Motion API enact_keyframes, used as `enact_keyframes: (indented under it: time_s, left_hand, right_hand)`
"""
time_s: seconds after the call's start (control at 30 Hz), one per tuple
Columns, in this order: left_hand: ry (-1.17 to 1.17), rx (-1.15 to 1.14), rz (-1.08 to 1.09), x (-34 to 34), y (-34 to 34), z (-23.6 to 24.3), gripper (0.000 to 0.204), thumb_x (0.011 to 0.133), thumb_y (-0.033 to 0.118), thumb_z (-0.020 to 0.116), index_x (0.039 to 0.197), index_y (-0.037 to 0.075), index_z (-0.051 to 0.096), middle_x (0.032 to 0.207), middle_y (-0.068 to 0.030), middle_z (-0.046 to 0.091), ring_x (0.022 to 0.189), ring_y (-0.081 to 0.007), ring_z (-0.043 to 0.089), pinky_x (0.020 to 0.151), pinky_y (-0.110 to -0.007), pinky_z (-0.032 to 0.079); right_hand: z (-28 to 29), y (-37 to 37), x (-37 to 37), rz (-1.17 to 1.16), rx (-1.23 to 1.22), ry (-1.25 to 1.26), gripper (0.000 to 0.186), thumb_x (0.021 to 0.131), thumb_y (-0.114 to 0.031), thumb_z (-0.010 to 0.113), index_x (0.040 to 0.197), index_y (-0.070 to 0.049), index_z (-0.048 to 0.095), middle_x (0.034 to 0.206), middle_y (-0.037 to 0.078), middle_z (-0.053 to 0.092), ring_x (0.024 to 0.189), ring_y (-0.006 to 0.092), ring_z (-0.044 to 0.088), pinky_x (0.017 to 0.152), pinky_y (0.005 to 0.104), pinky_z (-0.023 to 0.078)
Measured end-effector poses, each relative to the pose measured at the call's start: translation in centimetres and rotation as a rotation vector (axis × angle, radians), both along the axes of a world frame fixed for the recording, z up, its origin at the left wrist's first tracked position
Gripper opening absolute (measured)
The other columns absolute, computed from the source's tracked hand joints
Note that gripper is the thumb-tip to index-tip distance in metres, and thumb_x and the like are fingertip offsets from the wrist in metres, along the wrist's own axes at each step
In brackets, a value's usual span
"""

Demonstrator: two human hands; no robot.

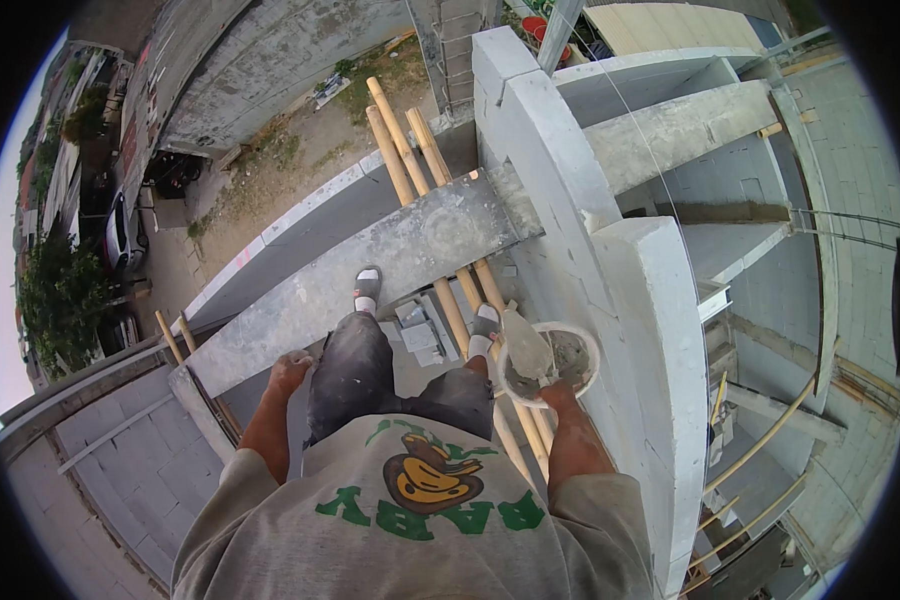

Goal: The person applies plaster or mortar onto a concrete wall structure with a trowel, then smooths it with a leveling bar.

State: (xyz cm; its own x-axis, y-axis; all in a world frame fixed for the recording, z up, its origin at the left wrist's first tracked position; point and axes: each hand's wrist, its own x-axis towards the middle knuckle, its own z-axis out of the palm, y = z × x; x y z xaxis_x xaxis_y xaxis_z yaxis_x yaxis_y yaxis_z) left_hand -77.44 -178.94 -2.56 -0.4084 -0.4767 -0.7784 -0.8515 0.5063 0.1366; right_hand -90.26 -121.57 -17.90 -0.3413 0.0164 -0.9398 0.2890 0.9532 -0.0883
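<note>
Here, the block wall (610,260) rises beside the plank (370,270). The bowl of mortar (570,358) sits at the wall's near edge; right hand (555,392) closed around a trowel (525,345). Left hand (290,370) hangs loosely curled, holding nothing, just off the plank's near edge.

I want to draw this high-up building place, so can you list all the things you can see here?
Trowel: one, grey, in the right hand, over the bowl.
Mortar bowl: one, white, grey mortar inside, beside the wall.
Block wall: one, white, on the right.
Plank: one, grey, underfoot.
Bamboo poles: three, tan, under the plank.
Car: one, white, street far below left.
Sandals: two, grey.
Left hand: empty, by the plank's edge.
Right hand: grips the trowel.
</note>
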Motion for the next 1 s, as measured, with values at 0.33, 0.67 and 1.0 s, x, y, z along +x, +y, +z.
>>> enact_keyframes:
  time_s: [0.33, 0.67, 1.0]
  left_hand:
    - [0.537, 0.277, 0.098, -12.3, -6.5, 1.1, 0.042, 0.087, 0.026, 0.057, 0.121, 0.001, 0.055, 0.106, -0.0133, 0.063, 0.103, -0.0195, 0.057, 0.092, -0.030, 0.040]
    - [0.133, 0.034, 0.284, 5.7, -17.2, -5.5, 0.040, 0.082, 0.027, 0.058, 0.109, -0.003, 0.061, 0.093, -0.0123, 0.066, 0.087, -0.0197, 0.062, 0.080, -0.030, 0.046]
    - [0.145, 0.179, 0.280, -2.1, -15.3, -7.1, 0.041, 0.084, 0.027, 0.058, 0.114, -0.002, 0.059, 0.094, -0.0100, 0.066, 0.090, -0.0172, 0.060, 0.082, -0.029, 0.045]
  right_hand:
    - [-2.2, -21.5, -10.4, -0.012, -0.091, 0.138, 0.049, 0.058, -0.031, 0.073, 0.092, 0.004, 0.067, 0.099, 0.024, 0.064, 0.098, 0.0317, 0.062, 0.085, 0.0354, 0.049]
    - [-5.7, -39.1, -16.5, -0.097, -0.243, 0.159, 0.051, 0.056, -0.027, 0.075, 0.092, 0.007, 0.066, 0.099, 0.026, 0.063, 0.097, 0.0322, 0.062, 0.085, 0.0338, 0.049]
    - [-4.5, -42.8, -16.4, -0.132, -0.361, 0.447, 0.047, 0.063, -0.025, 0.067, 0.098, 0.005, 0.064, 0.099, 0.026, 0.063, 0.099, 0.0351, 0.061, 0.085, 0.0379, 0.048]
